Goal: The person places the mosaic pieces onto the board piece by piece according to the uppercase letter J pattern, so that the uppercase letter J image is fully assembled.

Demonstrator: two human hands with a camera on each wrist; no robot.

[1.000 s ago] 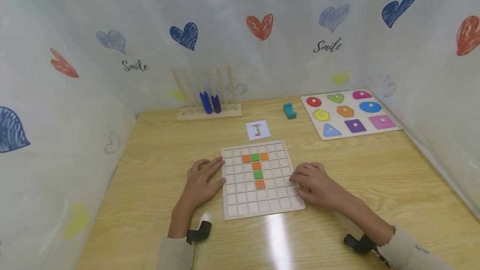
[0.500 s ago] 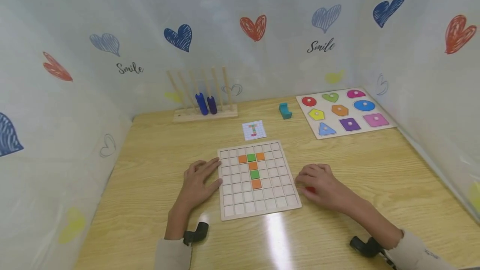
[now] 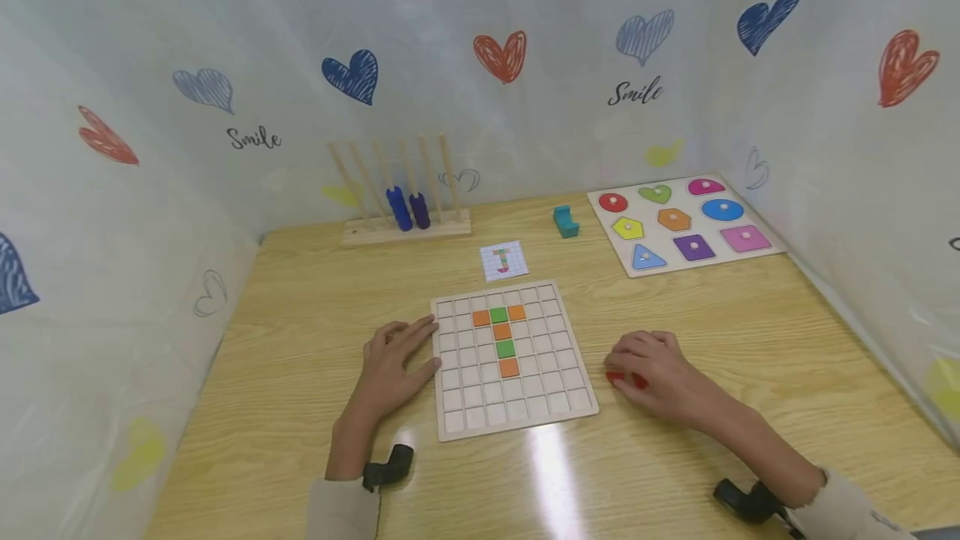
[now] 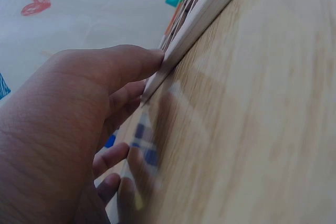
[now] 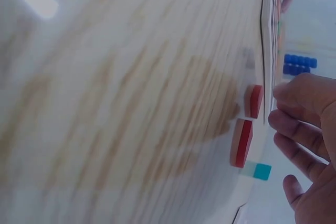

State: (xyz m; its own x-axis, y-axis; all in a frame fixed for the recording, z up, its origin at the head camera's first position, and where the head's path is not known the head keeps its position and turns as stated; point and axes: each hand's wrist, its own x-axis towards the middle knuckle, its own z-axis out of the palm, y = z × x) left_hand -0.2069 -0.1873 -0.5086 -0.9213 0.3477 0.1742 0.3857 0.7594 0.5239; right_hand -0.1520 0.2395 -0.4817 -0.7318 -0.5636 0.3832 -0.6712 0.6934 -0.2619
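A wooden grid board (image 3: 551, 415) bears orange and green square tiles laid in a T shape, including a green tile (image 3: 506, 349) and an orange tile (image 3: 509, 367). My left hand (image 3: 390, 369) rests along the board's left edge, thumb and fingertips touching its rim. To the right of the board, my right hand (image 3: 651, 373) hangs loosely curled, low over the table. Two red pieces lie by its fingers: one red piece (image 5: 256, 101) beside the other red piece (image 5: 244, 142), flat on the wood. Between the right thumb and fingers nothing shows.
A pattern card (image 3: 504, 261) lies behind the board. Farther back stand a peg rack (image 3: 442, 227) with blue and dark purple pieces, a teal block (image 3: 566, 222) and a knobbed shape puzzle (image 3: 626, 248). White hangings with printed hearts enclose the table.
My right hand has drawn away from the board's right edge, and red pieces have come into sight under it. The left hand keeps its place; the head view has shifted slightly.
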